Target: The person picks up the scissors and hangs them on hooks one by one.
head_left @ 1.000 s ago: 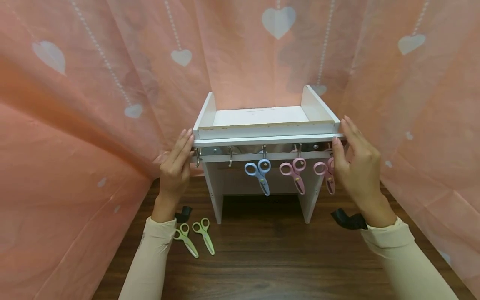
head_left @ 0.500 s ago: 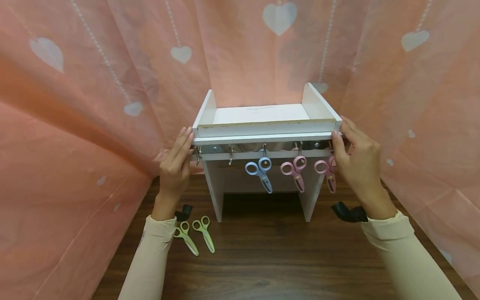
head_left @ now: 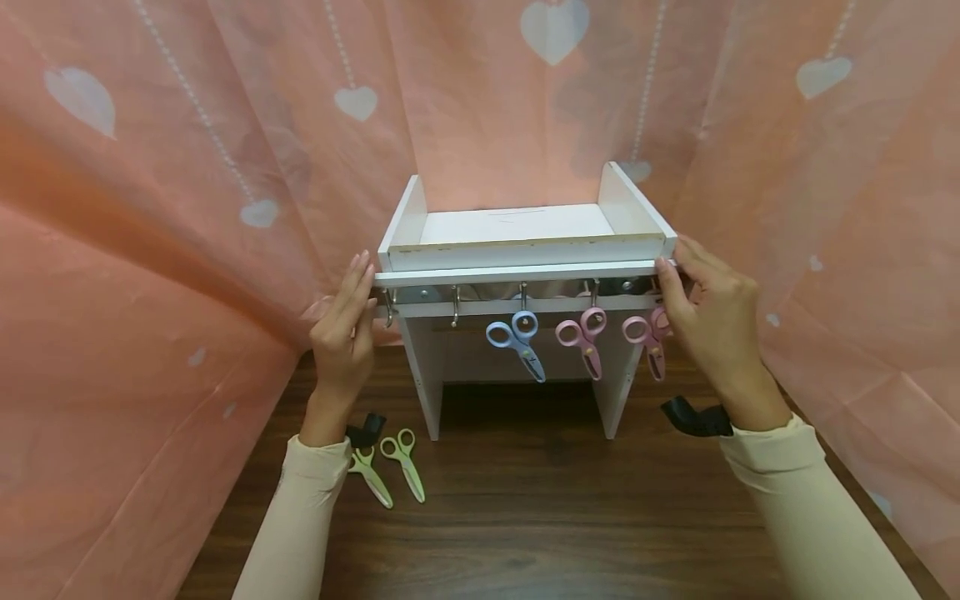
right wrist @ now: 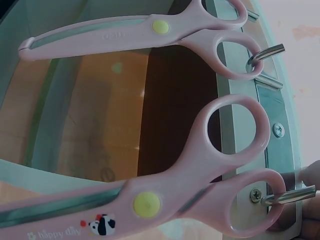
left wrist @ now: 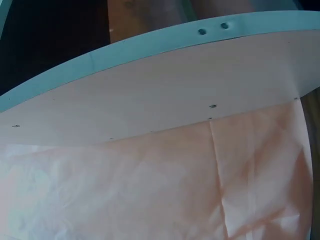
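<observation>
The white shelf (head_left: 517, 273) stands before me, its front board (head_left: 525, 253) hiding part of the top tray (head_left: 517, 224). My left hand (head_left: 341, 337) touches one end, fingers straight; my right hand (head_left: 714, 321) grips the other, partly covering the outer pink scissors (head_left: 654, 342), hanging from a hook (right wrist: 295, 195).

Looks like a little curtained-off nook, though I can't tell if it's in a home or somewhere else. Peach fabric (head_left: 480, 125) with white hearts (head_left: 555, 32) hangs on three sides, around a dark wood-grain surface (head_left: 555, 517) with a small white shelf unit (head_left: 525, 254) on it.
</observation>
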`<state>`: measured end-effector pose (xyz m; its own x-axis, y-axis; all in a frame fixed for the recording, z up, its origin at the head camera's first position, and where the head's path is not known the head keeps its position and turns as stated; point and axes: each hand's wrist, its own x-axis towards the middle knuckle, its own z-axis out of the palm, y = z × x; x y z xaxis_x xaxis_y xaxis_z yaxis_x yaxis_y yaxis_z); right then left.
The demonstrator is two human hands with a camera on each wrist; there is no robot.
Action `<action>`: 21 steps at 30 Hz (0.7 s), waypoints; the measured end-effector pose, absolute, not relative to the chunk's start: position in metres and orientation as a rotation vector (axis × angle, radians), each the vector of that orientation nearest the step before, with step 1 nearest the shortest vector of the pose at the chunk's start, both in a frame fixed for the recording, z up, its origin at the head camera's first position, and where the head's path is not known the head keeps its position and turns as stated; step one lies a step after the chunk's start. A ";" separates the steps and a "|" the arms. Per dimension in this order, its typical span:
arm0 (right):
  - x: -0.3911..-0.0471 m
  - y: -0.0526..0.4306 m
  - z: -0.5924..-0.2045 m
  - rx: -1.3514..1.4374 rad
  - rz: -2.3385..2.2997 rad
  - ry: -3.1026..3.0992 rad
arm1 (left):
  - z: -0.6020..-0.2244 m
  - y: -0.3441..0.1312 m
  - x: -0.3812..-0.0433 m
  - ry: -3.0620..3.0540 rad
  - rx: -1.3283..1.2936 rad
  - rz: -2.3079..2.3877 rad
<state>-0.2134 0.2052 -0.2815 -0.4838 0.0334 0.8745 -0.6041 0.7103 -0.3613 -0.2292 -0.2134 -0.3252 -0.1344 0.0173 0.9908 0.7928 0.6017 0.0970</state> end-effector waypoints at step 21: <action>-0.215 0.211 -0.284 0.436 0.771 -1.921 | -0.353 -0.211 -0.208 -1.549 -0.700 -0.751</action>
